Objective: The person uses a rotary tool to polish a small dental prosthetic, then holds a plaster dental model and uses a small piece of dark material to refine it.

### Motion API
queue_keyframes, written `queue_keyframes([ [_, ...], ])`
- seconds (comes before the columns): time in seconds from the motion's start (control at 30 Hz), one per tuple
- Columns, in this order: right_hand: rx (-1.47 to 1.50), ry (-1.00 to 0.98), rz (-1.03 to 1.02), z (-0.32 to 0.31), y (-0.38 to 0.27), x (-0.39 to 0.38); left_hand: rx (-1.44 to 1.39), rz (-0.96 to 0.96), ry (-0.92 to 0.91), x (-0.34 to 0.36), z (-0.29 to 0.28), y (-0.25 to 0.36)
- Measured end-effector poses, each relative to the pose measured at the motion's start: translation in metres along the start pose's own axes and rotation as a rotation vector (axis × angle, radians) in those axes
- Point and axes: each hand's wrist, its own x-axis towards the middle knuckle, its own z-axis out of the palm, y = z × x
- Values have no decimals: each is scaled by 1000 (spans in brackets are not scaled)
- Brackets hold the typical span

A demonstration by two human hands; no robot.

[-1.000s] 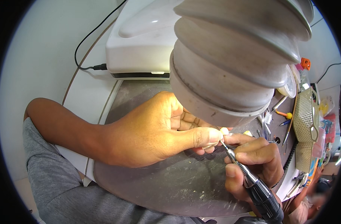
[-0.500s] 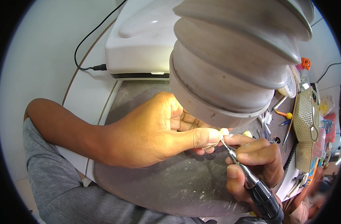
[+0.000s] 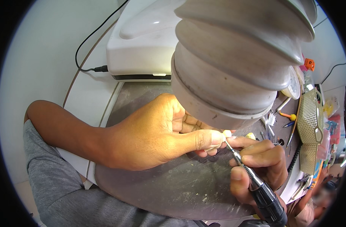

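Note:
My left hand (image 3: 154, 140) pinches a small pale, tooth-like piece (image 3: 226, 133) between thumb and fingertips, beneath a large ribbed grey nozzle (image 3: 233, 75). In my right hand (image 3: 264, 166) is a rotary handpiece (image 3: 264, 198) with a black grip and silver front. Its thin bit reaches up to the piece beside my left thumb; whether it touches is hard to tell. My right fingertips lie close to my left hand's fingers. Under both hands is a grey work surface (image 3: 150, 189) speckled with pale dust.
A white machine (image 3: 141, 56) with a black cable stands behind my left hand. On the right are small tools (image 3: 290, 125), mesh baskets (image 3: 309, 117), an orange item (image 3: 309, 64) and assorted packets. Another person (image 3: 309, 210) is partly visible at the lower right edge. My grey-clothed leg shows lower left.
My right thumb and the handpiece have shifted very slightly. My left hand and the piece it holds look almost unchanged.

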Motion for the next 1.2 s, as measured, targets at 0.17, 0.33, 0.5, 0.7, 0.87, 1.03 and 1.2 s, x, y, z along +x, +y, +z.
queue_keyframes([
  [0.17,40,-38,-26,-1,9,1,-4,4,39,-2,0,-4],
  [0.33,22,-46,-2,-1,5,2,5,1,48,-2,0,-4],
  [0.5,41,-35,39,-1,2,2,-10,9,47,-1,0,-4],
  [0.7,18,-58,37,-3,0,3,-19,24,26,-1,0,-4],
  [0.87,40,-50,52,-2,1,2,-3,17,28,-1,-1,-5],
  [1.03,42,-54,28,-2,3,2,-8,-3,31,-1,0,-4],
  [1.2,5,-127,113,-3,-3,1,-13,13,17,-1,-1,-5],
])
